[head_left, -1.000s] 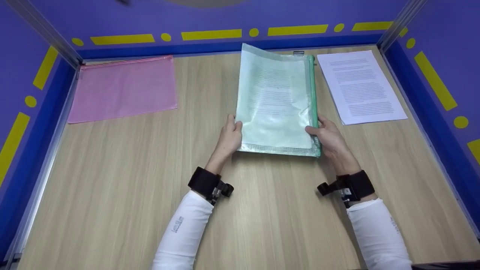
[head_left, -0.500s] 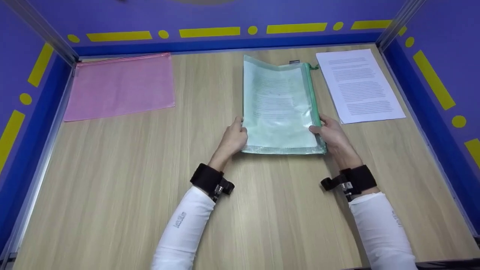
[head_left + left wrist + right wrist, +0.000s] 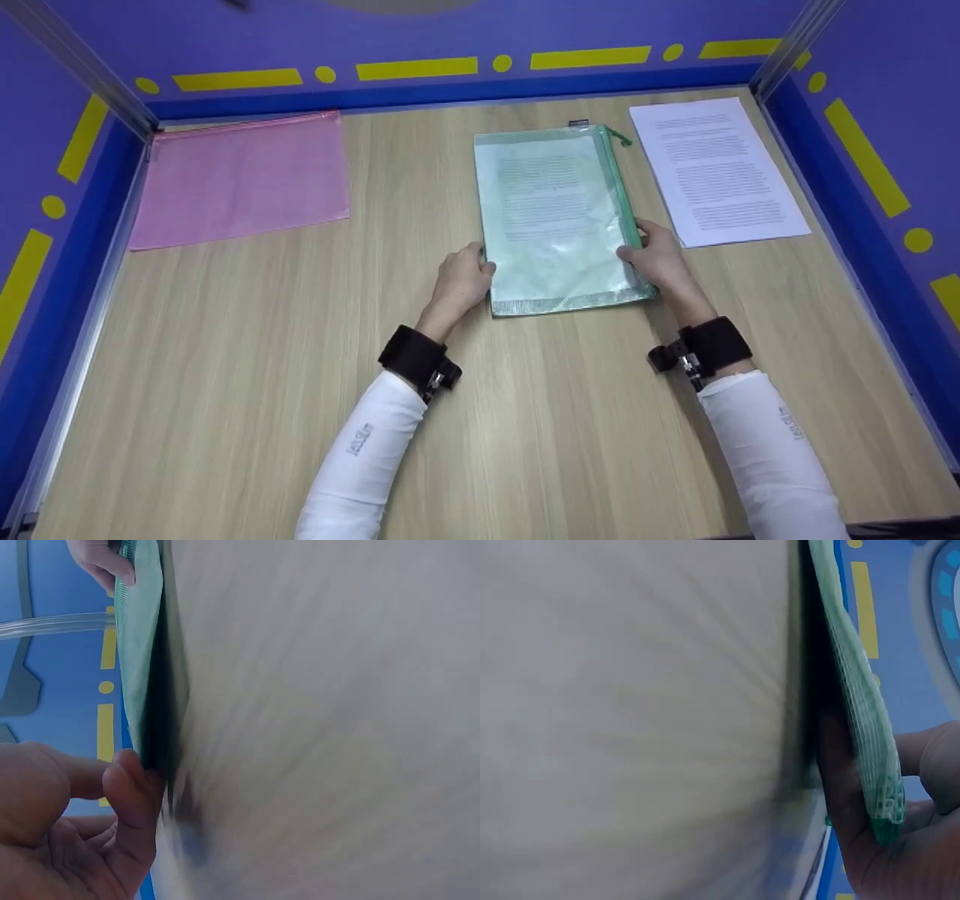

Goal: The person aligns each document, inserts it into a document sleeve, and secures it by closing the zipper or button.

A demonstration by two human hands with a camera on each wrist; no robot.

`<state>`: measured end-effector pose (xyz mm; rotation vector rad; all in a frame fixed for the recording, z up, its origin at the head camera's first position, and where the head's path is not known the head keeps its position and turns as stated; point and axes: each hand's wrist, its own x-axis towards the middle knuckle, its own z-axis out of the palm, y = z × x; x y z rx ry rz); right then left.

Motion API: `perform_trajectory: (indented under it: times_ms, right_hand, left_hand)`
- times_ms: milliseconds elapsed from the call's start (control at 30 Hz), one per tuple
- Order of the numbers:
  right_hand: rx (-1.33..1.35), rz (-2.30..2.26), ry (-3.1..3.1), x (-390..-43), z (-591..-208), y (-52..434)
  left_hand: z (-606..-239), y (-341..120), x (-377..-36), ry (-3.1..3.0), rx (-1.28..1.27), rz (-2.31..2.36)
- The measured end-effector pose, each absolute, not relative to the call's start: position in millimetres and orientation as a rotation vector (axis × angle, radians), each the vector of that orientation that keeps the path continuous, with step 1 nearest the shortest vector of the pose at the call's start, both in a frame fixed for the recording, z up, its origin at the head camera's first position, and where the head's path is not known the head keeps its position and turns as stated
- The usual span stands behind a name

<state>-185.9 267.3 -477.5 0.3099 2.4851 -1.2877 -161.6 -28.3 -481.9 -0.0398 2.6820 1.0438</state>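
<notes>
Wooden table (image 3: 555, 427) lay beneath both grips
Left hand (image 3: 462, 279) and right hand (image 3: 661, 260) pinched opposite edges of the green pouch (image 3: 551, 217), forearms (image 3: 367, 450) slanting inward

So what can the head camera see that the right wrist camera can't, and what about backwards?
Only the head view shows the pink pouch, the loose printed sheet and the left hand. Only the right wrist view shows the dark gap under the green pouch and light-blue blocks on the wall. Both show the green pouch, the right hand and the table.
</notes>
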Motion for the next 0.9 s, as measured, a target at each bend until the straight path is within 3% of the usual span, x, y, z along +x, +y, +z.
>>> perform_trajectory:
  times_ms: [167, 300, 700, 900]
  right_hand:
    - [0.144, -0.896, 2.837, -172.6, -469.0, 261.5]
    - [-0.050, -0.566, 3.027, -156.5, -462.6, 249.9]
    - [-0.311, -0.291, 2.910, -136.2, -467.7, 227.2]
    - [-0.342, -0.216, 2.864, -134.9, -474.4, 223.5]
  left_hand:
    - [-482.0, -31.8, -157.4, 2.765, 0.081, 0.963]
    - [-478.0, -32.4, -151.3, 2.845, 0.337, 0.746]
    - [-475.6, -17.2, -126.9, 2.916, 0.930, 0.201]
    - [-478.8, -9.1, -122.9, 2.832, 0.994, 0.067]
